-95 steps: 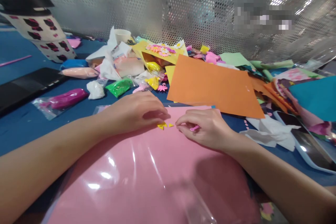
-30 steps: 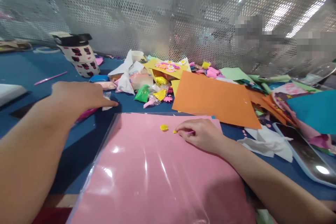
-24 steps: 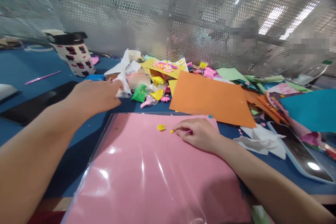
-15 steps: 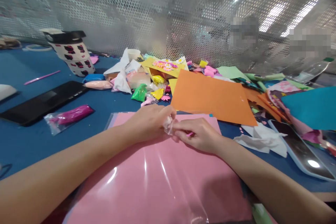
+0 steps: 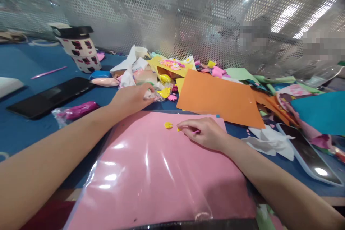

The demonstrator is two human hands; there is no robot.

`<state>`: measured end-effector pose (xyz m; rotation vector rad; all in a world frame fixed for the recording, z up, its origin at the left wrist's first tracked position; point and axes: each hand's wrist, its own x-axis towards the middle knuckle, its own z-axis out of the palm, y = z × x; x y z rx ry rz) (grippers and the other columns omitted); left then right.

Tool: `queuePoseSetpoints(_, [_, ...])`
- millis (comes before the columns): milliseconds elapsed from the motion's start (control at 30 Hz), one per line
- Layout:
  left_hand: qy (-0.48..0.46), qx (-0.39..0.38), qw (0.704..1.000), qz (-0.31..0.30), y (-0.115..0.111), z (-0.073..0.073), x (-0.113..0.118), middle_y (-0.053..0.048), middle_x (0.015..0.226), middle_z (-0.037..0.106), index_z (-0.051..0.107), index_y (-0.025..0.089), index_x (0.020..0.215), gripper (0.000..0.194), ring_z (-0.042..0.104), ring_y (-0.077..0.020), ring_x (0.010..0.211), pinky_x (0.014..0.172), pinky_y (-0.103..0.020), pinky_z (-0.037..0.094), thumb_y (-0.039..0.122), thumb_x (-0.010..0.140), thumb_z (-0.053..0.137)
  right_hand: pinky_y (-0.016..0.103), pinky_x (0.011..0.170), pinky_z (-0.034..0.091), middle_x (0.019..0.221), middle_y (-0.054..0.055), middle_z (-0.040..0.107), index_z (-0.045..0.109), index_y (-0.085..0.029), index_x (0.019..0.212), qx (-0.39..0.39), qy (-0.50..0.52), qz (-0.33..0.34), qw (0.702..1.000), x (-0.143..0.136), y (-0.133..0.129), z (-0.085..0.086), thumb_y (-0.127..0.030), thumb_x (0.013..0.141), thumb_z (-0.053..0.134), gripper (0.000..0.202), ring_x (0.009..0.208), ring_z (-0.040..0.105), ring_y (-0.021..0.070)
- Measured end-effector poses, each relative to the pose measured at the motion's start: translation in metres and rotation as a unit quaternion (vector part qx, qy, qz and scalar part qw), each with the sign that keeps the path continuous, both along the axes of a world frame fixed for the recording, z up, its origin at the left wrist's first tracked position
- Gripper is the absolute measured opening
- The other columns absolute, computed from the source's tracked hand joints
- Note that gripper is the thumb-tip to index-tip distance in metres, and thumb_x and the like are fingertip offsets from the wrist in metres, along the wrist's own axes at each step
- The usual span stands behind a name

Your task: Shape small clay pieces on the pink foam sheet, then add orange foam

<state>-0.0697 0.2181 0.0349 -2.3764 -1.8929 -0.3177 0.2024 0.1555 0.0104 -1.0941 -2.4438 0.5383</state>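
Note:
My left hand [image 5: 132, 99] is at the near edge of the craft pile, its fingers curled on a small clear plastic packet [image 5: 150, 95] with something whitish in it. Beside those fingers lie a yellow clay packet [image 5: 165, 92] and a pink paper flower [image 5: 172, 97]. My right hand [image 5: 206, 134] rests on the pink sheet in its clear plastic sleeve [image 5: 161, 172]. A thin pink stick [image 5: 196, 132] pokes out of its closed fingers, and a bit of yellow clay [image 5: 178, 129] shows at the fingertips. Just left of them, a small yellow clay piece [image 5: 168, 125] lies on the sleeve.
An orange sheet [image 5: 218, 97] lies behind my right hand. Crumpled tissue [image 5: 269, 140] and a phone [image 5: 307, 154] lie to the right. Toward the left are a patterned tumbler [image 5: 84, 52], a black slab [image 5: 51, 97] and a magenta clay packet [image 5: 78, 110]. A perforated metal screen [image 5: 151, 14] stands behind.
My left hand has moved away from my right hand, up and left to the pile, with the plastic packet. The yellow clay pieces now show. My right hand stays nearly in place.

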Motion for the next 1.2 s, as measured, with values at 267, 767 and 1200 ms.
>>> queuePoseSetpoints(267, [-0.024,-0.005,0.999,0.031,0.006,-0.007,-0.005,-0.01,0.096,0.072,0.06,0.025,0.119,0.045,0.068,-0.0325,0.089,0.071,-0.034,0.045,0.055,0.09,0.043,0.025,0.078,0.051,0.101,-0.003,0.077,0.075,-0.029,0.103,0.021,-0.018,0.008,1.0,-0.001,-0.001,0.002,-0.017,0.087,0.057,0.027,0.09,0.071,0.0149])
queuePoseSetpoints(767, [-0.058,0.061,0.995,-0.057,-0.006,-0.006,0.002,-0.007,0.094,0.073,0.065,0.024,0.113,0.034,0.068,-0.029,0.088,0.067,-0.031,0.043,0.042,0.088,0.049,0.027,0.079,0.05,0.104,-0.002,0.077,0.075,-0.027,0.104,0.013,-0.027,0.009,1.0,-0.001,-0.001,0.008,-0.017,0.087,0.056,0.027,0.092,0.071,0.0167])
queuePoseSetpoints(1200, [-0.055,0.12,0.98,-0.146,-0.009,-0.013,0.011,-0.01,0.088,0.07,0.07,0.018,0.096,0.033,0.066,-0.0264,0.085,0.071,-0.031,0.043,0.043,0.09,0.05,0.026,0.072,0.047,0.101,0.001,0.076,0.072,-0.027,0.113,0.017,-0.022,-0.01,1.0,-0.002,-0.002,0.005,-0.023,0.088,0.056,0.029,0.085,0.069,0.0161])
